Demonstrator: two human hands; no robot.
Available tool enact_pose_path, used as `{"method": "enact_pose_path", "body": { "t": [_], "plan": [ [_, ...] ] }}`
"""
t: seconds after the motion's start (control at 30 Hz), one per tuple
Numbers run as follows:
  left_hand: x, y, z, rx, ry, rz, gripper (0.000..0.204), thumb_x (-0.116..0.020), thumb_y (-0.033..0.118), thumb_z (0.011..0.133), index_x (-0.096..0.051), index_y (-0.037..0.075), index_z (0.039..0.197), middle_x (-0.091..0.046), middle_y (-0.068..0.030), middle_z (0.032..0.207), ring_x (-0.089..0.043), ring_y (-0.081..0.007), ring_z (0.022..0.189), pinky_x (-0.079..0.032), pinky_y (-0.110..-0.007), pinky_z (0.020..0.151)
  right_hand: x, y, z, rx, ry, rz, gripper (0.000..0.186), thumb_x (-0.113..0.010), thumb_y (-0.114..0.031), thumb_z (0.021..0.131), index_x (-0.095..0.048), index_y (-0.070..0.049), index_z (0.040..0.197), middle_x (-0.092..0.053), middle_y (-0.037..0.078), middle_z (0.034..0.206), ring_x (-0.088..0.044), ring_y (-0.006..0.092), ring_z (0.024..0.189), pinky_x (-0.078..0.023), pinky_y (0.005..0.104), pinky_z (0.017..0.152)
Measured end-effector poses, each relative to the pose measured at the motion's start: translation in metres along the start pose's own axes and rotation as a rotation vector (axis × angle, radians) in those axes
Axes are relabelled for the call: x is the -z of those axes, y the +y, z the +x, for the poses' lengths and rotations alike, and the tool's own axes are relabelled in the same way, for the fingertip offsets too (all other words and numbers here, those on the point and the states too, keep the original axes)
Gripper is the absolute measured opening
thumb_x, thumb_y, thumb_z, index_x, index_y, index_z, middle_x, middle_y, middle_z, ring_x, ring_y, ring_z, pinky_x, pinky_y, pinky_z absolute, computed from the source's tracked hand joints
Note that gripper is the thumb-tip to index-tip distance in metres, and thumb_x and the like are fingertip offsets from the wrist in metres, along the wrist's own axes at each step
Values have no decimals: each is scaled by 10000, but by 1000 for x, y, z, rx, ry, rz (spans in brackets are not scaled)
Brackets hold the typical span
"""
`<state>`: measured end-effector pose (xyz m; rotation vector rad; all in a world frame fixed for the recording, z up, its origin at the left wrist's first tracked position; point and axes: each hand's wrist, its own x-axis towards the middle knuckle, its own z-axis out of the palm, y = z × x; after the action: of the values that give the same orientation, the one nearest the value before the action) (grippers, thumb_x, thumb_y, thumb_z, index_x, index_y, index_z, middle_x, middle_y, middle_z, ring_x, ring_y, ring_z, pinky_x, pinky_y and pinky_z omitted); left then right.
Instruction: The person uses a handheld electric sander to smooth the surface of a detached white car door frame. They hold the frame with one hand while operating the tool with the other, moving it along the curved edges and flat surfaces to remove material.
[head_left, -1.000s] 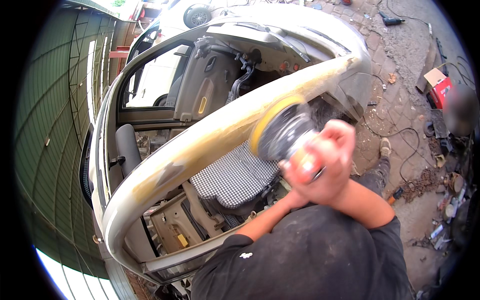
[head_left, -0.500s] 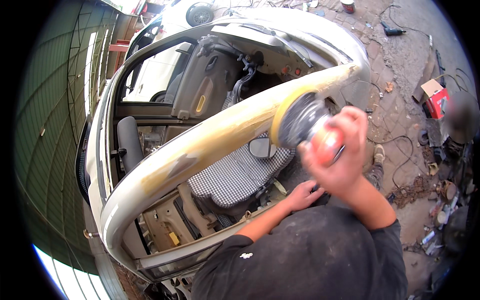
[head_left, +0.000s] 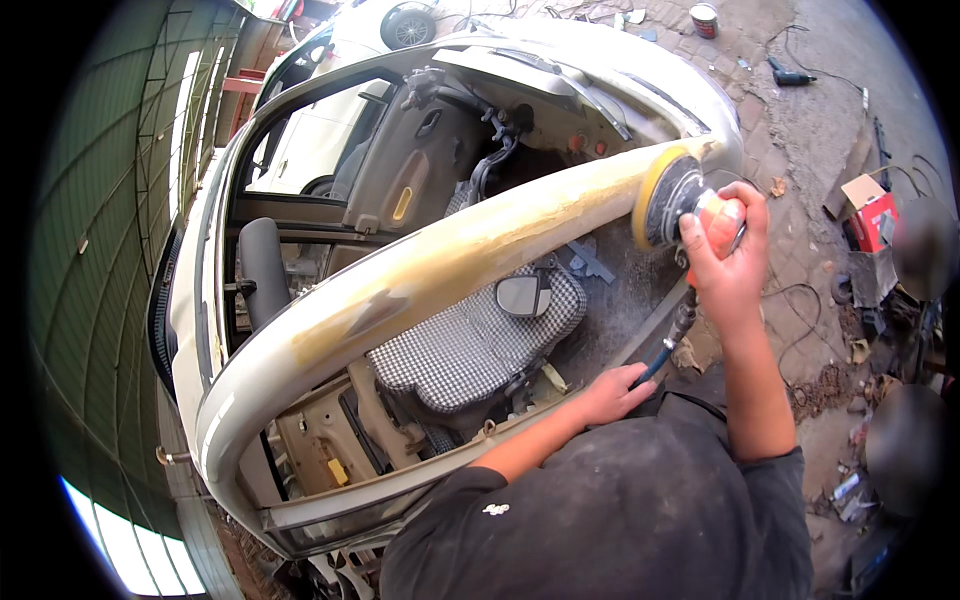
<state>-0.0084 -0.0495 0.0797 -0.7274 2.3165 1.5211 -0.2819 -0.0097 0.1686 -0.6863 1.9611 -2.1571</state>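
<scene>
Right hand (head_left: 736, 266) grips a round orange sander (head_left: 688, 203), best kept flat on the curved cream car pillar (head_left: 470, 248), the left hand (head_left: 608, 394) its blue hose (head_left: 663, 354).

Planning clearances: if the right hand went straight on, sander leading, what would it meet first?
Likely the car's A-pillar. The disc sander in the right hand faces it pad first. Pad and pillar look in contact or nearly so; one view can't settle the gap.
</scene>
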Motion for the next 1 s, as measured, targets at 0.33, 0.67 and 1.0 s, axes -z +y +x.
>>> {"method": "enact_pose_path", "body": {
  "t": [0.33,0.67,1.0],
  "plan": [
    [-7,-12,6,-289,128,-182,315,-606,286,1085,-676,18,1233,-726,-225,1133,-695,-379,1075,-533,-437,966,-24,-93,-40,544,-239,-24,713,-925,-125,702,-540,-78,1301,-497,237,1192,-537,364,1056,-500,467,878],
    [9,31,-4,-303,154,-279,264,-638,267,1066,-581,20,994,-619,-205,893,-633,-400,884,-494,-469,792,-22,-107,-36,538,-246,-73,708,-925,-132,715,-534,-79,1302,-506,234,1193,-542,365,1057,-492,463,915],
    [3,-12,-12,-33,49,-16,264,-605,247,1084,-663,32,1225,-706,-179,1034,-677,-316,946,-524,-441,859,-10,-41,-18,303,-23,-140,592,-875,-121,790,-547,-67,1280,-520,187,1197,-537,366,1097,-478,470,952]
  ]
}}
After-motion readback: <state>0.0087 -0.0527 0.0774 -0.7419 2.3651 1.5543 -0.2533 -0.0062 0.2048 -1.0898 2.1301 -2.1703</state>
